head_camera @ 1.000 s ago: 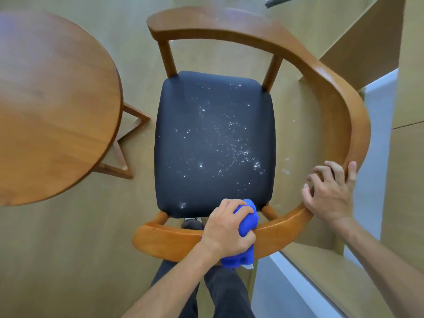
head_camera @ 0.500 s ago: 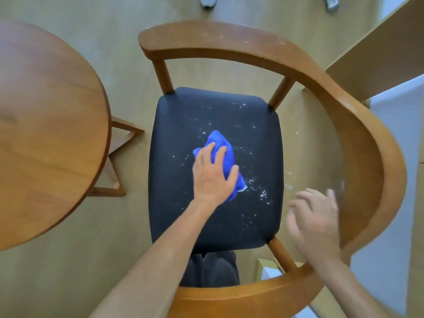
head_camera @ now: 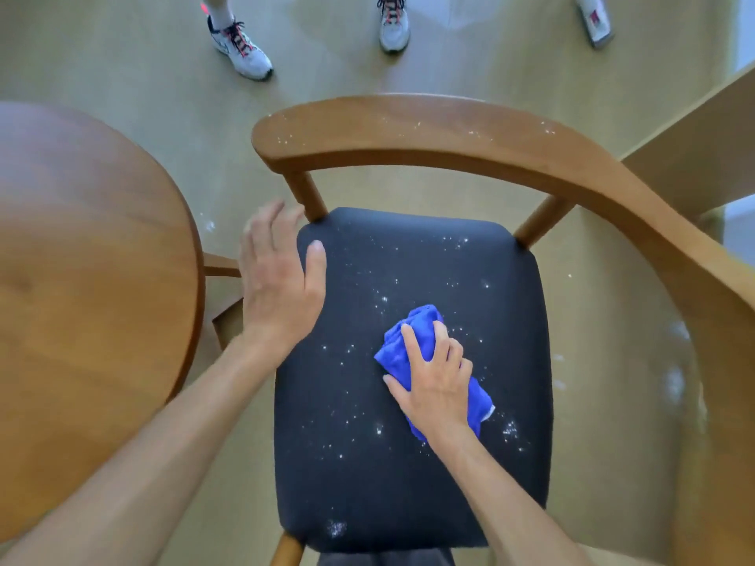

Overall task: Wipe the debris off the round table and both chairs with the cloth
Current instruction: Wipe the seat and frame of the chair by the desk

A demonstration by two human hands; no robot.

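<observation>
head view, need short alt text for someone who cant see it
A right hand presses a blue cloth onto a crumb-speckled black chair seat, while the left hand hovers open at the seat's edge beside a round wooden table.

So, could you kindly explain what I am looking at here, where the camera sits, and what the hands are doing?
There is no machine: a person wears a wide-angle camera on the head, so you look down along both bare arms. Below is a wooden chair with a curved backrest and a dark seat sprinkled with white crumbs. The right hand presses a bunched blue cloth onto the seat. The left hand is open and blurred at the seat's left edge, holding nothing. The round table is at the left. At the top, white sneakers belong to someone standing on the floor.
</observation>
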